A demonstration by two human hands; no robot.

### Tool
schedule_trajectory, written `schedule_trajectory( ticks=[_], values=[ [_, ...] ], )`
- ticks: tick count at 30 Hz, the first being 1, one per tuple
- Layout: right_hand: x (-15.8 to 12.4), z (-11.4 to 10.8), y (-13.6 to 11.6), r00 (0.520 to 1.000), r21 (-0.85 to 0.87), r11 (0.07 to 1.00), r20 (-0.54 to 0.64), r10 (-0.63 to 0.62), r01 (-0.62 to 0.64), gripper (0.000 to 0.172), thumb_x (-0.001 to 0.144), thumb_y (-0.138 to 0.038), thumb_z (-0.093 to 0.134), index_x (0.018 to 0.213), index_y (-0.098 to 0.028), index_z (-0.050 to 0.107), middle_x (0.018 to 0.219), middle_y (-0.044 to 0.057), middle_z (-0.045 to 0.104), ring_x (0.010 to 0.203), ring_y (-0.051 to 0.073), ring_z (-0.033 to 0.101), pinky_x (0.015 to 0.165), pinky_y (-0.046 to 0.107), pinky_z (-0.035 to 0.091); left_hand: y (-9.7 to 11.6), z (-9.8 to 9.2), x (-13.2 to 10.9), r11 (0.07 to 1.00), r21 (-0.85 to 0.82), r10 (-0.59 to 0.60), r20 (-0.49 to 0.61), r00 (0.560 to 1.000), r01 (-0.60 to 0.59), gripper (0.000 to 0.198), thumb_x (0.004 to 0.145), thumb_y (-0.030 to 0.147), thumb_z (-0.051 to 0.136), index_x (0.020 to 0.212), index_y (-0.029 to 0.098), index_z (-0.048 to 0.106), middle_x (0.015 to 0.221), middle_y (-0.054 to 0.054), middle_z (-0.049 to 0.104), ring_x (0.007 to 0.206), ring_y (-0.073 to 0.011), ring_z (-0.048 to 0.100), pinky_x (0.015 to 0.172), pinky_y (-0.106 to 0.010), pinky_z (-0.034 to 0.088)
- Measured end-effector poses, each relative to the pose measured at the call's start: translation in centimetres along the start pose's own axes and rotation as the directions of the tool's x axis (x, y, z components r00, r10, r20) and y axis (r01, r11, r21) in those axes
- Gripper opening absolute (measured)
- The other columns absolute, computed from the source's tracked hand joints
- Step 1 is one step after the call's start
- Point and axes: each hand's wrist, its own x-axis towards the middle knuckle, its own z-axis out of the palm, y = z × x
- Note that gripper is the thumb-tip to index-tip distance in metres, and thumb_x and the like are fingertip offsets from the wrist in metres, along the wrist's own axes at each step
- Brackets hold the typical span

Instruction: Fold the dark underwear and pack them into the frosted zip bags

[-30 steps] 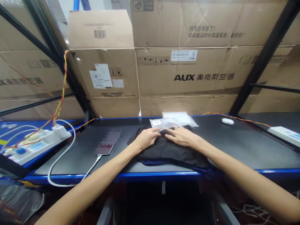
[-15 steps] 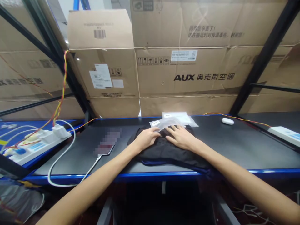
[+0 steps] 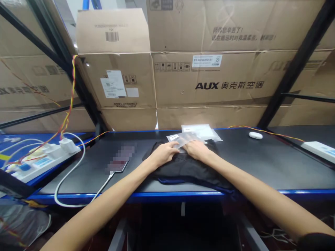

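Observation:
A clear plastic bag point(image 3: 186, 138) with a small white label lies over the far part of a folded black cloth item point(image 3: 180, 167) with dark blue edging. With thumb and fingers closed, my left hand point(image 3: 164, 153) grips the near left edge of this bag. My right hand point(image 3: 197, 150) is at the bag's near right side, its fingers curled in at the plastic and pointing left. Its fingertips are partly hidden, and whether they are inside the bag or only at its edge is unclear. Behind lies a second clear plastic bag point(image 3: 211, 132), flat, with whitish contents.
Left of the cloth lies a phone point(image 3: 121, 166) on a white charging cable point(image 3: 104, 186). A white oval case point(image 3: 255, 135) and a power strip point(image 3: 320, 150) are on the right. Another power strip point(image 3: 49, 162) sits far left. Large cardboard boxes point(image 3: 209, 97) stand behind the dark tabletop point(image 3: 261, 167).
My right hand was spread flat on the black cloth. It has moved slightly left and its fingers have curled in at the bag. My left hand keeps its grip.

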Motion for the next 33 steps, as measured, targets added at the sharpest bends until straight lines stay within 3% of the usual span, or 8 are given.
schedule_trajectory(
  ticks=[4,11,16,18,22,26,29,33],
  values=[
    [-0.4,0.1,-0.2,0.999,-0.014,0.999,-0.030,0.031,-0.032,0.047,0.105,-0.040,0.028,0.131,-0.016,0.057,0.127,0.019,0.063,0.111,0.033,0.061,0.091,0.047,0.048,0.3,-0.4,0.1,1.000,-0.002,-0.015,-0.003,1.000,0.015,0.025,0.091,0.013,0.055,0.100,0.023,0.077,0.129,-0.007,0.064,0.102,-0.0183,0.069,0.092,-0.029,0.055],
    [-1.7,0.7,1.3,0.979,-0.093,0.988,-0.150,-0.140,0.127,0.046,0.102,-0.033,0.039,0.145,-0.021,0.045,0.138,0.017,0.056,0.120,0.031,0.057,0.106,0.050,0.038,0.4,-0.4,0.1,1.000,0.000,-0.024,-0.012,1.000,0.024,0.024,0.091,0.014,0.056,0.100,0.021,0.077,0.128,-0.007,0.065,0.100,-0.0191,0.070,0.092,-0.031,0.056],
    [-0.8,0.1,1.7,0.972,-0.038,0.971,-0.019,-0.236,0.235,0.044,0.102,-0.026,0.036,0.144,-0.020,0.047,0.106,0.012,0.072,0.090,0.026,0.069,0.083,0.038,0.049,0.2,-0.5,0.1,0.999,-0.038,0.001,0.005,1.000,-0.001,0.026,0.089,0.011,0.057,0.099,0.022,0.077,0.129,-0.006,0.065,0.104,-0.0188,0.069,0.094,-0.030,0.054],
    [-0.3,-0.1,1.7,0.971,-0.023,0.971,0.030,-0.237,0.238,0.041,0.101,-0.022,0.035,0.137,-0.019,0.054,0.100,0.012,0.073,0.086,0.025,0.068,0.080,0.036,0.049,0.2,-0.5,0.2,0.999,-0.044,0.004,0.012,1.000,-0.003,0.026,0.089,0.011,0.056,0.100,0.023,0.077,0.130,-0.005,0.065,0.104,-0.0187,0.069,0.094,-0.030,0.054],
    [0.6,0.1,1.4,0.982,-0.009,0.983,0.056,-0.181,0.182,0.040,0.097,-0.016,0.037,0.129,-0.018,0.060,0.107,0.012,0.073,0.092,0.026,0.068,0.085,0.038,0.048,-0.1,-0.5,0.2,0.999,-0.039,0.006,0.018,1.000,-0.005,0.028,0.089,0.010,0.056,0.101,0.025,0.077,0.131,-0.003,0.064,0.104,-0.0174,0.069,0.095,-0.029,0.054],
    [0.4,0.4,1.2,0.986,0.019,0.987,0.053,-0.158,0.157,0.041,0.102,-0.024,0.030,0.128,-0.018,0.061,0.104,0.013,0.074,0.089,0.027,0.068,0.083,0.039,0.049,0.1,-0.6,0.1,1.000,-0.021,-0.009,0.014,1.000,0.009,0.027,0.088,0.010,0.056,0.098,0.024,0.077,0.130,-0.004,0.065,0.103,-0.0181,0.070,0.094,-0.029,0.054],
    [-0.7,0.7,1.8,0.983,0.084,0.979,-0.018,-0.184,0.185,0.042,0.103,-0.032,0.030,0.135,-0.020,0.055,0.110,0.012,0.072,0.096,0.027,0.067,0.086,0.040,0.050,0.4,-0.9,0.2,0.998,-0.001,-0.061,0.016,0.998,0.061,0.026,0.088,0.011,0.056,0.096,0.023,0.078,0.127,-0.005,0.066,0.099,-0.0185,0.071,0.094,-0.030,0.055],
    [-1.7,0.9,2.7,0.977,0.150,0.966,-0.073,-0.202,0.211,0.043,0.102,-0.028,0.034,0.140,-0.018,0.050,0.123,0.013,0.068,0.107,0.027,0.064,0.095,0.043,0.047,0.7,-1.2,0.3,0.997,-0.002,-0.071,0.043,0.997,0.071,0.026,0.088,0.012,0.055,0.097,0.022,0.078,0.124,-0.005,0.068,0.097,-0.0188,0.071,0.093,-0.030,0.055]
  ],
)
